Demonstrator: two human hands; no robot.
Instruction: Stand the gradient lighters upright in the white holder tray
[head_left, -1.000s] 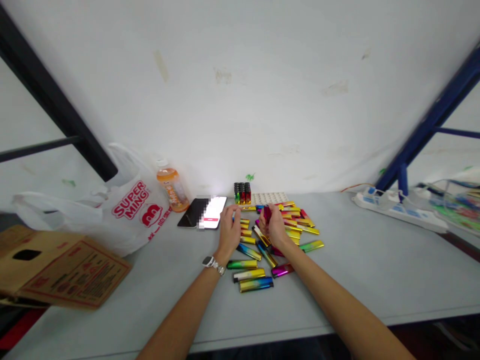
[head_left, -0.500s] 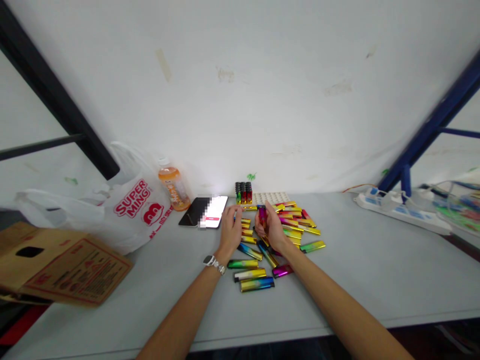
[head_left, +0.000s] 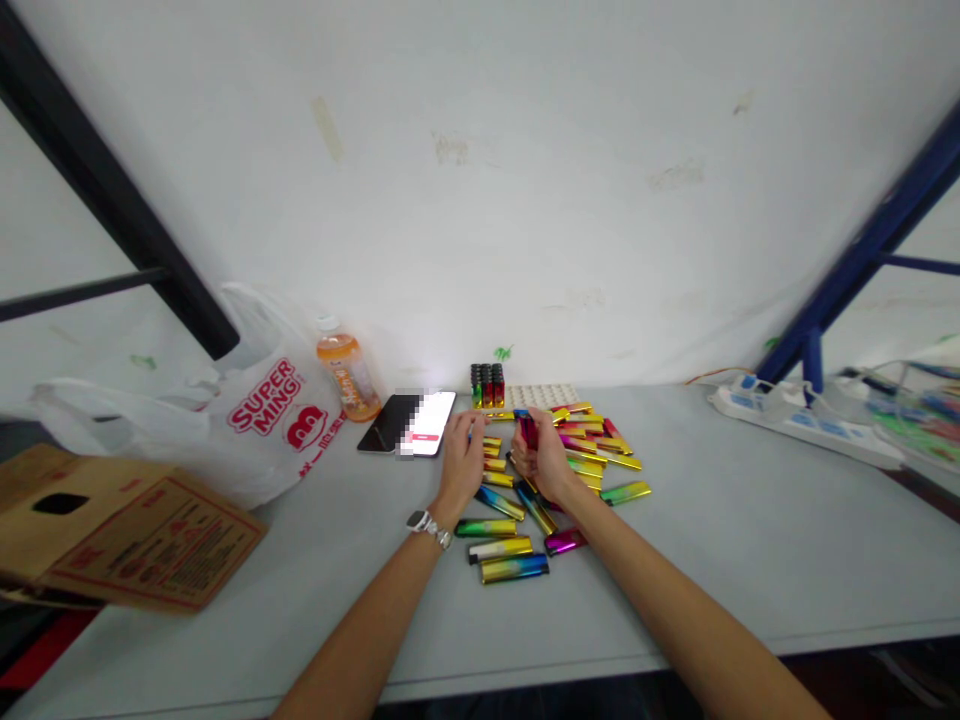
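Observation:
My right hand [head_left: 543, 455] is closed around a magenta lighter [head_left: 529, 432] with a blue top. To its left, my left hand [head_left: 463, 452], with a watch on the wrist, is near a yellow lighter [head_left: 499, 416]; its fingers are bent and partly hidden, so any hold is unclear. Shiny lighters in yellow, green, blue and magenta lie scattered around both hands, among them a blue and yellow one [head_left: 515, 569] at the front. Behind them a block of upright lighters [head_left: 487, 386] with black tops stands beside a white perforated tray [head_left: 540, 395].
A tablet [head_left: 390, 424] and an orange drink bottle [head_left: 349, 377] are left of my hands. Farther left are a white plastic bag [head_left: 247, 440] and a cardboard box [head_left: 157, 540]. A white power strip [head_left: 806, 425] lies at the right, beside a blue metal post [head_left: 862, 240].
The magenta lighter has tilted in my right hand, whose thumb now lies over its top. My left hand has hardly moved.

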